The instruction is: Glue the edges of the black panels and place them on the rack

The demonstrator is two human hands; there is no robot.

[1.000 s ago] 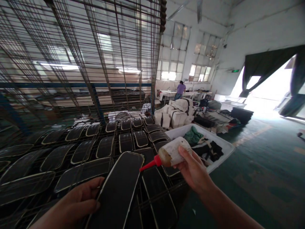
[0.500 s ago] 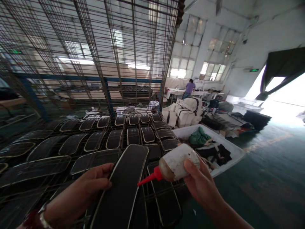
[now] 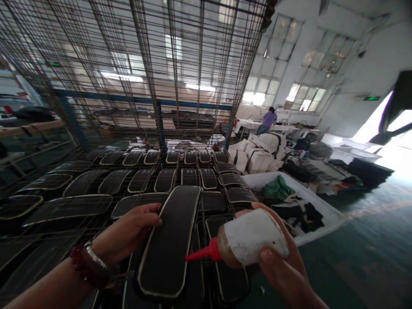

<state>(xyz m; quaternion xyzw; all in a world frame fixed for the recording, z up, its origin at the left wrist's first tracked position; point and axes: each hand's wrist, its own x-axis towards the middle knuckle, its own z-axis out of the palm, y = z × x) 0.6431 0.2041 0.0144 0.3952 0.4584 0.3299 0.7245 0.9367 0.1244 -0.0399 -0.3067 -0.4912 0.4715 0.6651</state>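
Note:
My left hand (image 3: pixel 133 231) grips the left edge of a long black panel (image 3: pixel 172 240) with rounded corners and a pale line along its rim. Wrapped around a squeeze bottle (image 3: pixel 254 238) with a worn white label, my right hand (image 3: pixel 283 262) holds it tilted to the left. The bottle's red nozzle (image 3: pixel 202 252) has its tip at the panel's right edge. Under and behind the held panel, rows of similar dark panels (image 3: pixel 112 182) lie on a wire rack (image 3: pixel 193 103).
Right of the rack stands a white bin (image 3: pixel 334 214) with green and black cloth in it. White bundles (image 3: pixel 257 154) are piled behind it. A person in a purple top (image 3: pixel 268 118) bends over a far table. Wire grids rise ahead on the left.
The view has turned left. The held panel now shows its lower rounded end, and the nozzle tip sits nearer that end along the right edge.

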